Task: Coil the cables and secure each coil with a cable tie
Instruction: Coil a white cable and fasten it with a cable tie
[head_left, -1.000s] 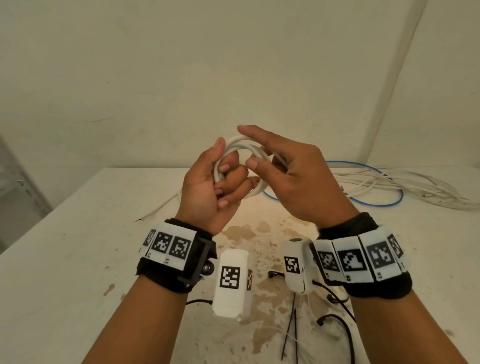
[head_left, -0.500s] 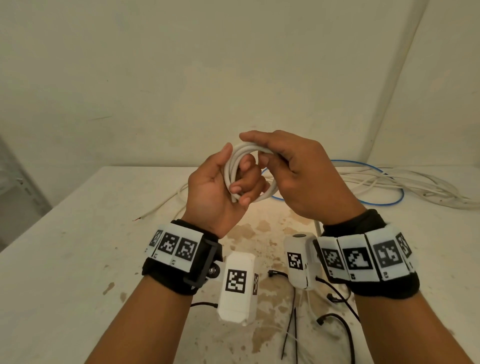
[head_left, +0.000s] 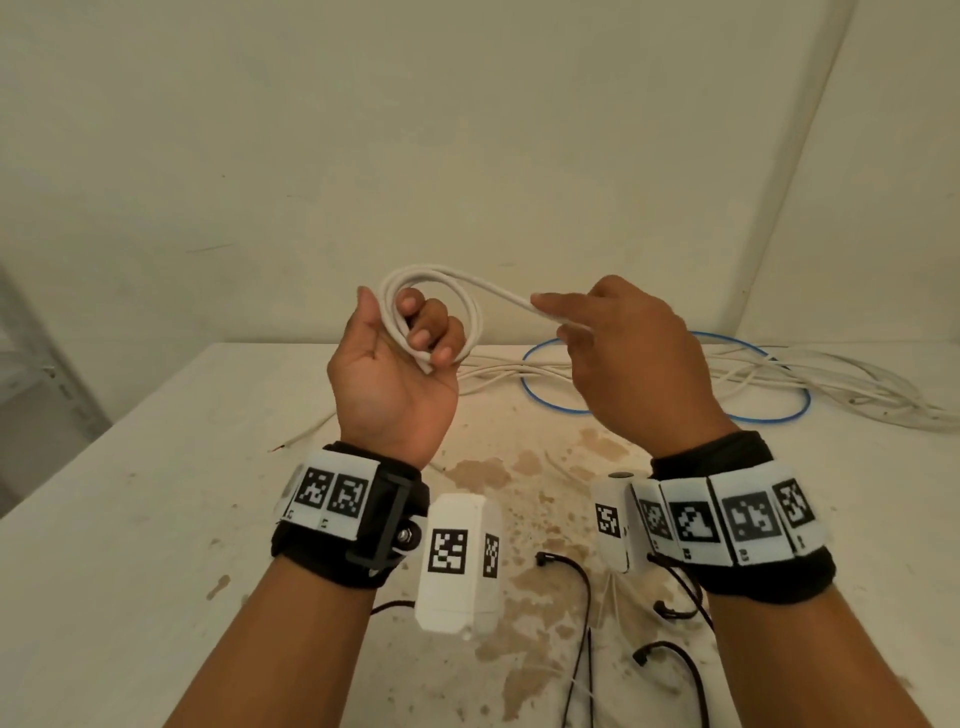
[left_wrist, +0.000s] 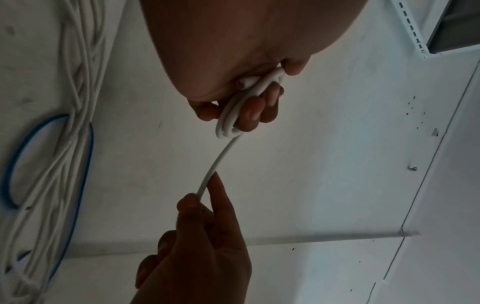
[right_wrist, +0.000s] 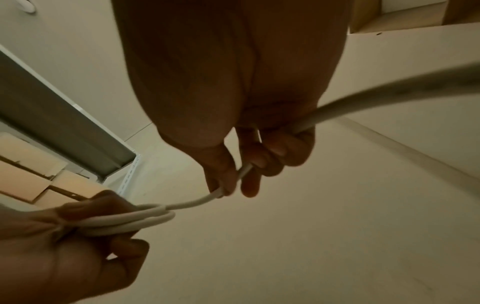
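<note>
My left hand is raised in the middle of the head view, palm toward me, its fingers curled round a small coil of white cable. The loops run between my thumb and my bent fingers, and the top of the coil stands up above my fingertips. From the top of the coil one strand runs to the right, across the gap, into my right hand. That hand pinches the strand between thumb and forefinger, with the other fingers bent loosely behind. The two hands are apart, joined only by that strand, and both are held up above the counter.

In the right wrist view the cable passes on through my right hand and leaves toward the right edge of the frame, blurred.

Behind my hands, toward the right of the head view, a loose heap of white cables lies on the counter with a blue cable looped among them. Nearer to me, low in the middle of the frame, a few thin black ties lie on the stained part of the counter. A thin white wire lies on the counter left of my left wrist.
</note>
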